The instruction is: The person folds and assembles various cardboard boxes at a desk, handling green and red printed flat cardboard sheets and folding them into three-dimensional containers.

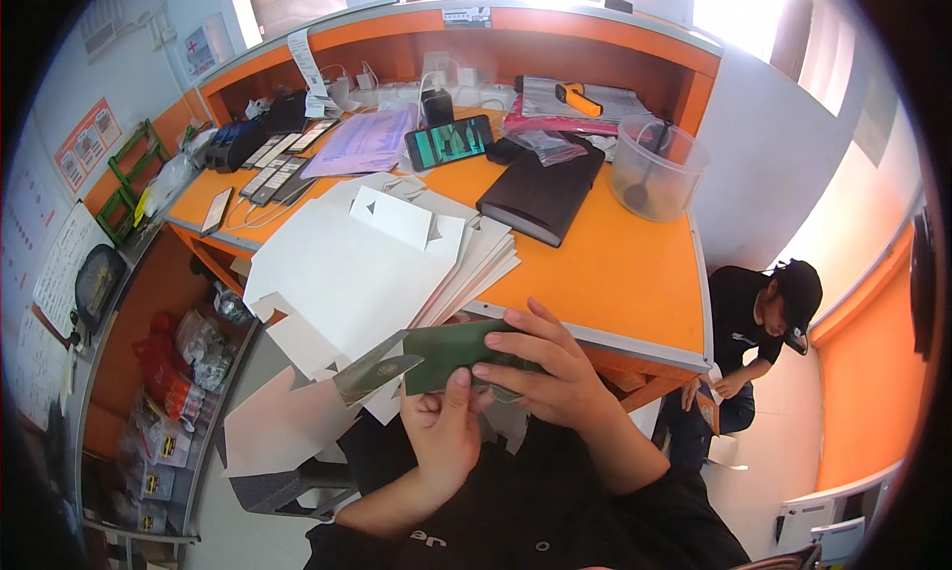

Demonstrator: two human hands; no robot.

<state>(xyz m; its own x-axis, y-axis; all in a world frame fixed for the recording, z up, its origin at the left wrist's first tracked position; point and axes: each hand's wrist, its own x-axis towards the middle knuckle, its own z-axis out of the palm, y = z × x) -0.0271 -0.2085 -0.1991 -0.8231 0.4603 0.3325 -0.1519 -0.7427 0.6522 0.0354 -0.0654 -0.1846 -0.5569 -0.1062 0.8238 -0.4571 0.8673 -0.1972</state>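
Both hands hold one dark green flat cardboard box blank [436, 354] in front of my chest. My left hand [443, 433] grips it from below, thumb pressed on its lower edge. My right hand [548, 367] wraps over its right end, fingers curled across the top. The blank's left flap sticks out toward the left, folded and grey-green. Just beyond my hands, a stack of white flat box blanks [367, 263] lies on the orange desk [615, 273], partly hanging over its near edge.
On the desk lie a black notebook [542, 195], a phone with a lit screen [448, 142], a clear plastic bucket [656, 169], purple papers and several more phones. Another person [756, 322] in black crouches at the right. Shelves with packets stand at the left.
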